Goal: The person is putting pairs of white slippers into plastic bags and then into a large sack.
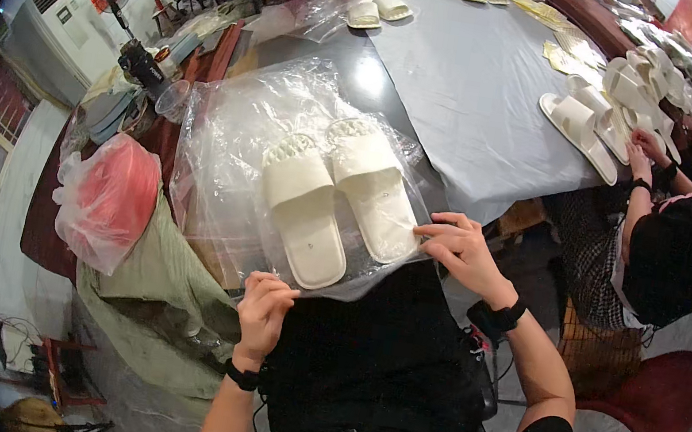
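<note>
Cream open-toe slippers (305, 232) lying side by side with a clear plastic bag (220, 157) on the dark tabletop (382, 96)

They're looking light and bendy, so I'd be gripping the sole edges; the film's probably slippery and easy to tear, best held by its edges. Left hand (263, 309) is pinching the bag's near left edge, fingers curled together; right hand (467, 254) is pinching the near right one, thumb against forefinger, other fingers loosely fanning. Glare's making it hard to tell whether the slippers are resting inside or on top, and fingertips are covering the exact grip.
</note>
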### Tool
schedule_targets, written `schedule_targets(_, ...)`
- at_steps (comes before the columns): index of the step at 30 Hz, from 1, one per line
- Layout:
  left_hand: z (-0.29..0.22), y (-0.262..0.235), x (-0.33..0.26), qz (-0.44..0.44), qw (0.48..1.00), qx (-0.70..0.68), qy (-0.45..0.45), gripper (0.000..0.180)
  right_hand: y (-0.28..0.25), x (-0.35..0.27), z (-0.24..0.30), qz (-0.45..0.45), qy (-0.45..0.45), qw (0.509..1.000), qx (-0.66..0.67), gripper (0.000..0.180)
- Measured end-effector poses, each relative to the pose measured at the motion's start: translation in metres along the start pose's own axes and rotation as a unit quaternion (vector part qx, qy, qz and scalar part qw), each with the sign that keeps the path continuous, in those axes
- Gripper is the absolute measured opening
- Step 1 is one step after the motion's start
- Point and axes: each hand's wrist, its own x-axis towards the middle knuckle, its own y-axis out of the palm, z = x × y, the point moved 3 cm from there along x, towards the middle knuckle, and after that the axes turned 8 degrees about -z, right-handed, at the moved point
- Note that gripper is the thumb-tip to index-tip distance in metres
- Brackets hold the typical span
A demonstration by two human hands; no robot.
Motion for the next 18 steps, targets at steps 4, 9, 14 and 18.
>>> schedule_targets(4,0.002,0.009,0.007,-0.059,0.995,0.012,-0.081,0.005,0.008,0.003,-0.016,-0.092,0.050,0.993,0.056,0.008)
schedule_targets(9,0.012,0.014,0.007,-0.076,0.987,0.057,-0.128,0.022,0.017,0.007,-0.013,-0.134,0.042,0.990,-0.007,0.035)
schedule_targets(14,0.008,0.019,0.010,-0.047,0.984,0.092,-0.145,0.060,0.011,0.013,-0.010,-0.060,0.110,0.990,-0.066,0.054)
schedule_targets(18,-0.008,0.022,0.018,-0.015,0.963,0.270,0.013,0.070,0.009,0.022,-0.013,-0.011,0.130,0.987,-0.089,0.023)
